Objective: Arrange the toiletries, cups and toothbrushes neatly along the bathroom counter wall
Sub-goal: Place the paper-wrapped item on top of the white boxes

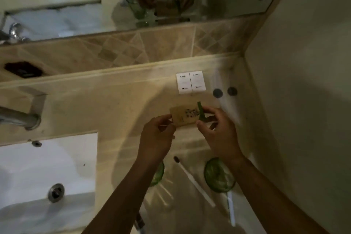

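Observation:
My left hand (158, 133) and my right hand (216, 127) together hold a tan paper packet (183, 117) with a plant print, just above the counter. My right fingers also pinch a small green piece (200, 111) at the packet's right end. Two white hotel boxes (190, 82) lie side by side near the back wall. Two dark round caps (225, 92) sit to their right. Closer to me stand two green glass cups, one (218, 175) under my right wrist and one (158, 175) partly hidden by my left forearm. A white toothbrush (193, 178) lies between them, another (230, 209) further right.
The beige stone counter (114, 100) ends at a tiled backsplash (133, 49) with a mirror (95, 15) above. A white sink (47, 176) with a metal drain lies at the left, a tap (19, 118) over it. A plain wall (303, 81) closes the right side.

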`<state>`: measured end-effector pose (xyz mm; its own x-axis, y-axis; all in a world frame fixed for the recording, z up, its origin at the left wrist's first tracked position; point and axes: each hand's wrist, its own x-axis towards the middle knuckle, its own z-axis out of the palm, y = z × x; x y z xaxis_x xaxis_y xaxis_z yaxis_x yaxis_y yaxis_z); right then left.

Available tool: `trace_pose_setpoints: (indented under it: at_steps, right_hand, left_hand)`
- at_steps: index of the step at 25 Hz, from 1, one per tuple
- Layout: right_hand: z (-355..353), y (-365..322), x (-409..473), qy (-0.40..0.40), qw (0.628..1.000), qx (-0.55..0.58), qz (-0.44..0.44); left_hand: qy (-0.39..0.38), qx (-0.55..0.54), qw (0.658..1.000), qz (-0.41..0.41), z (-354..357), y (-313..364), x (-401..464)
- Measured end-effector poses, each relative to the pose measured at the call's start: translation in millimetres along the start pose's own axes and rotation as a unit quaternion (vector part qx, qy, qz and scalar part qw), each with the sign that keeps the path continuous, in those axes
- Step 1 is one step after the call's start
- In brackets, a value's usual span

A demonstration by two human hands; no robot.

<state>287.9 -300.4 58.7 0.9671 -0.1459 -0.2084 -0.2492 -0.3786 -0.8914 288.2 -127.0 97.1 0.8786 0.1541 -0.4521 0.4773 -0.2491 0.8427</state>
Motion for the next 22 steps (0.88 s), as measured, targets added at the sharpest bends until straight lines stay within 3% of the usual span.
trace_pose_setpoints:
  at_steps: [6, 10, 22]
  right_hand:
    - [5.1, 14.0, 108.1, 0.047, 0.998, -0.013, 0.04]
    - [18.4, 24.1, 148.3, 0.073, 0.997, -0.005, -0.009]
    - [29.7, 44.0, 176.3, 0.06, 0.997, -0.035, 0.038]
  left_hand:
    - [0.065, 0.02, 0.998, -0.014, 42.4, 23.5, 111.2]
    - [0.066, 0.013, 0.997, -0.022, 56.7, 23.0, 151.5]
    - [0.052, 0.047, 0.997, -0.035, 62.2, 7.6, 187.7]
